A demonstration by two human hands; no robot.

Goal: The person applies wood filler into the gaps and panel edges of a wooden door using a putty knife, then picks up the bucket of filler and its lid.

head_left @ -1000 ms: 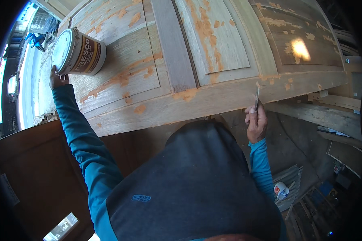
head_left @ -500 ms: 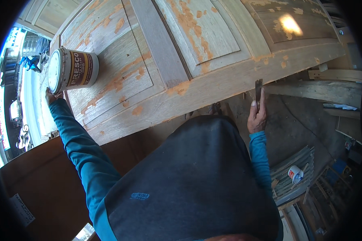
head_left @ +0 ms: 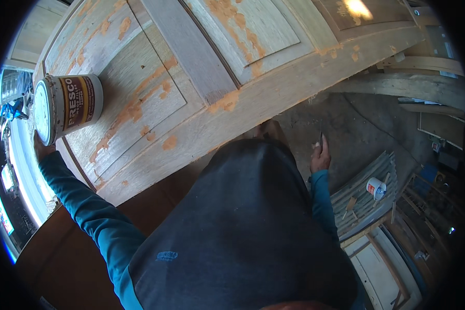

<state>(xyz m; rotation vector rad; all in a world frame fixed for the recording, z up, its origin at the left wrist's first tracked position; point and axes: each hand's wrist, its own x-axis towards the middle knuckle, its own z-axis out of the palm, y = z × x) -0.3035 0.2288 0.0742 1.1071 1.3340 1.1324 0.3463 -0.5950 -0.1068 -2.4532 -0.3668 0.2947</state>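
Head view: left hand (head_left: 44,149) touches bucket (head_left: 80,103), right hand (head_left: 320,159) curls around scraper (head_left: 321,138)

I count two hands: left hand (head_left: 45,149), right hand (head_left: 320,160); one big tub (head_left: 95,95) at left grip; one slim tool (head_left: 321,138) in right grip; one small bucket (head_left: 372,185) right of right grip; three door panels (head_left: 274,31) right of left grip
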